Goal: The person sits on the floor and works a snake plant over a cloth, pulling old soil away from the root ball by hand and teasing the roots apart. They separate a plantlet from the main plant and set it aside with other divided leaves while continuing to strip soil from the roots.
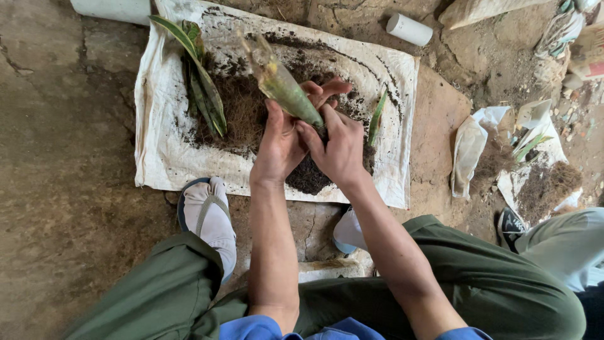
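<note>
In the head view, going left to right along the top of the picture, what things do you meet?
Long green leaves → the mottled leaf held in both hands → small upright leaf → white pipe piece → white bag.

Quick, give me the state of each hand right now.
Left hand: closed around the plant, gripping its lower part.
Right hand: closed on the plant's base, fingers pinching it just above the soil.
</note>
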Action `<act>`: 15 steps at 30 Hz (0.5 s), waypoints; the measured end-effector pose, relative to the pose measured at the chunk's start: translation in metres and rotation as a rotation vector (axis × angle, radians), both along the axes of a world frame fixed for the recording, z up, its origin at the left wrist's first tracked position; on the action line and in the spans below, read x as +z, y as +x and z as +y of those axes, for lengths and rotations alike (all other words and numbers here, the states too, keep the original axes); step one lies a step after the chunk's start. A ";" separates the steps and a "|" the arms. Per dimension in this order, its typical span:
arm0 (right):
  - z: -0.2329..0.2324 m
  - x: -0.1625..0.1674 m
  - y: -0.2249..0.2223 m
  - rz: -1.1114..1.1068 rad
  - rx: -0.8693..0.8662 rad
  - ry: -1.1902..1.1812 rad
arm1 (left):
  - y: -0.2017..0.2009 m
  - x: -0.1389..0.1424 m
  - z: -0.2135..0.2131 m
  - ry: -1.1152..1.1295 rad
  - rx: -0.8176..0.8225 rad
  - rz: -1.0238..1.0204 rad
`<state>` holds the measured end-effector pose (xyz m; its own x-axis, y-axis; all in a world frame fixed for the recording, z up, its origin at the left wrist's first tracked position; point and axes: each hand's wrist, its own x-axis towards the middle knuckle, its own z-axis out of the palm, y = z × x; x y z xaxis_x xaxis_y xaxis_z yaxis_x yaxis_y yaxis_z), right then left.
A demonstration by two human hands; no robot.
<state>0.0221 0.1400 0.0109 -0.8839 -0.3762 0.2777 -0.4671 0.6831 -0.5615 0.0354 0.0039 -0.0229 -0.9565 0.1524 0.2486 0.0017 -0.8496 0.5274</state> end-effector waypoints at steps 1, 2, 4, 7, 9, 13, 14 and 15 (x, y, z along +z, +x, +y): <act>-0.002 -0.003 0.001 -0.004 -0.031 -0.004 | -0.002 -0.002 0.003 0.018 0.000 -0.006; -0.004 -0.007 0.002 0.040 -0.044 -0.018 | -0.004 -0.005 0.008 0.036 0.001 -0.012; -0.008 -0.011 0.003 0.128 -0.068 -0.047 | -0.007 -0.010 0.013 0.074 0.031 -0.022; -0.011 -0.009 0.001 -0.087 -0.124 0.126 | -0.009 -0.015 0.022 0.078 0.121 -0.031; -0.010 0.000 0.000 -0.103 -0.001 0.017 | -0.013 -0.017 0.024 -0.012 0.241 -0.022; -0.012 0.020 0.001 -0.110 0.238 -0.145 | -0.017 -0.018 0.016 0.017 0.409 -0.074; -0.014 0.023 0.001 -0.154 0.230 -0.148 | -0.015 -0.019 0.013 0.067 0.448 -0.095; -0.015 0.026 0.002 -0.198 0.219 -0.150 | -0.013 -0.019 0.011 0.118 0.483 -0.118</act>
